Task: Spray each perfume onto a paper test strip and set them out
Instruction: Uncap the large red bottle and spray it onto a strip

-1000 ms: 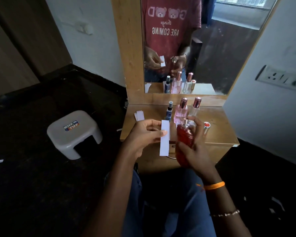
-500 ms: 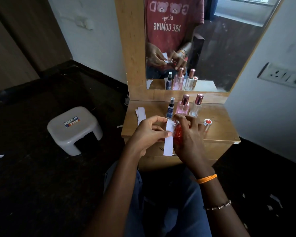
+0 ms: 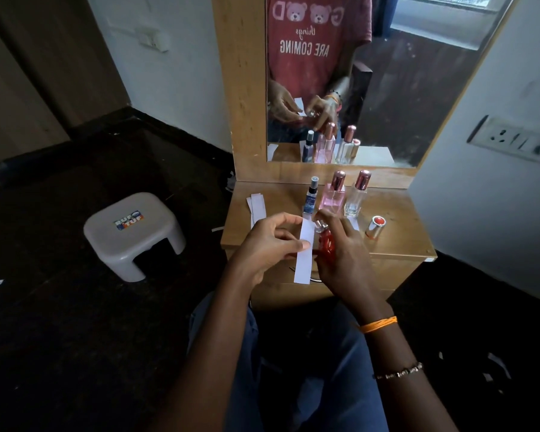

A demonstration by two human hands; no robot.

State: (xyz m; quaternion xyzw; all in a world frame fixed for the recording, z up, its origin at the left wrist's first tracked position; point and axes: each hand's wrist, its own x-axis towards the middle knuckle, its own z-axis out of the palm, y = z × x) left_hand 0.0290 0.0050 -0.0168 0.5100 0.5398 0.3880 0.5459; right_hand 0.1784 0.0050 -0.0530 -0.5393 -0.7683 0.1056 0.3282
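**Nozzle meets strip**

Nearest, the left hand (image 3: 267, 244) pinches a white paper test strip (image 3: 304, 251) upright, long axis vertical. Just right of it, the right hand (image 3: 343, 254) wraps a red glass perfume bottle (image 3: 326, 243), its grip closed, nozzle facing left at the strip's top. Farther, three bottles stand on the wooden desk (image 3: 396, 232).

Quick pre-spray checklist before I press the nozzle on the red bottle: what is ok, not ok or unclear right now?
1. Paper strip pinched in left hand: ok.
2. Red perfume bottle gripped in right hand: ok.
3. Cap off: ok, the red-topped cap lies on the dresser top.
4. Strip right beside the nozzle: ok.
5. Nozzle opening aimed at the strip: cannot tell, fingers cover it.
6. Spare strips on the dresser's left side: ok.
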